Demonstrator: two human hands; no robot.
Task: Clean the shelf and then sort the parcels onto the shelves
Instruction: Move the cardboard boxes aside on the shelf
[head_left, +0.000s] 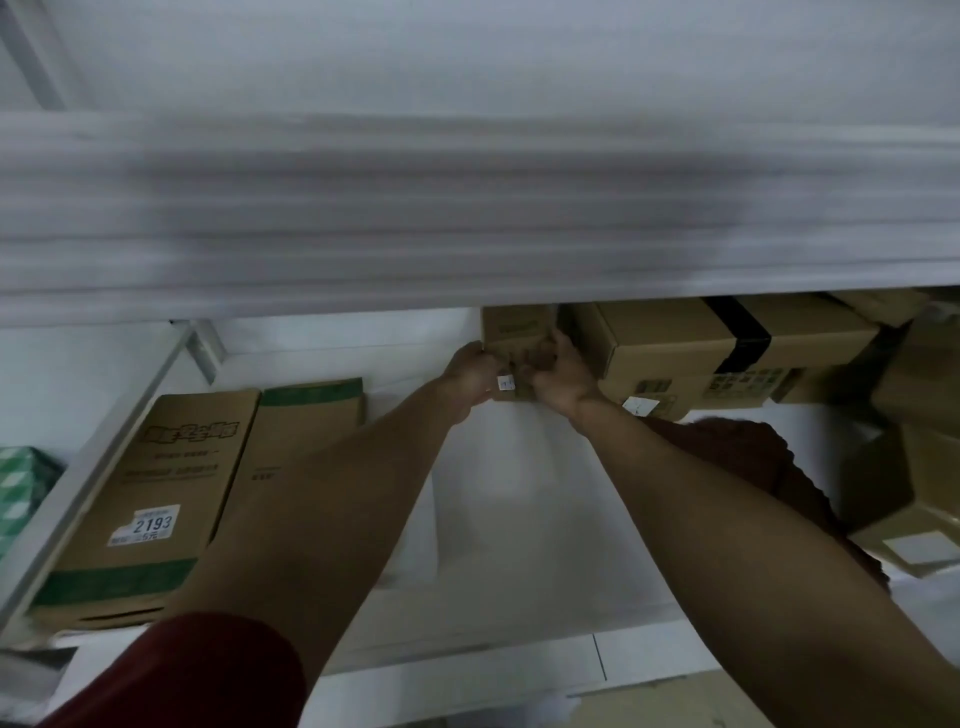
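Both of my arms reach into a white shelf (519, 519). My left hand (470, 374) and my right hand (561, 376) grip a small brown cardboard parcel (514, 325) from either side, near the back of the shelf. The parcel carries a small white sticker at its lower edge. Its top is hidden by the blurred white shelf board (467, 208) above. Right beside it lies a bigger brown parcel (691, 338) with a black tape band.
Two flat brown parcels with green stripes (150, 493) lie on the left, one labelled 2193. More cardboard boxes (909, 493) are stacked at the right. A dark red cloth (753, 457) lies under my right arm. A metal shelf post (104, 441) runs along the left.
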